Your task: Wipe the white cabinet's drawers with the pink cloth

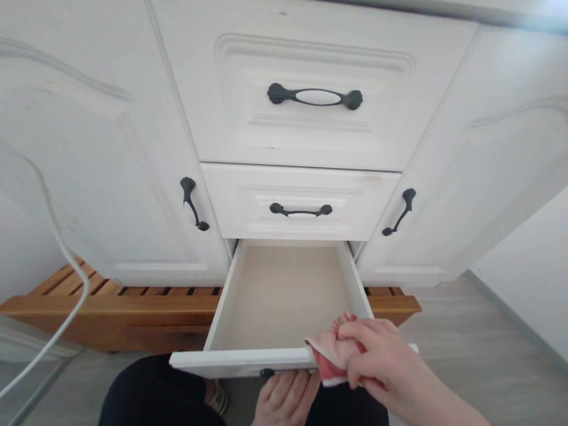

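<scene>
The lowest drawer (218,361) of a white cabinet is pulled out, showing its beige bottom panel (292,292). My right hand (378,358) grips a bunched pink, red and white cloth (328,359), which lies over the right part of the drawer's front edge. Below that edge, my left hand (287,407) has its fingers curled at the drawer's dark handle (266,373); most of the handle is hidden behind them. Both hands are close together, the left one lower.
Two shut drawers with dark handles (313,96) sit above, between cabinet doors (108,156). A slatted wooden bench (148,320) runs under the cabinet. At the left a white cable (60,241) hangs down. My knees in black trousers (152,413) are beneath the drawer.
</scene>
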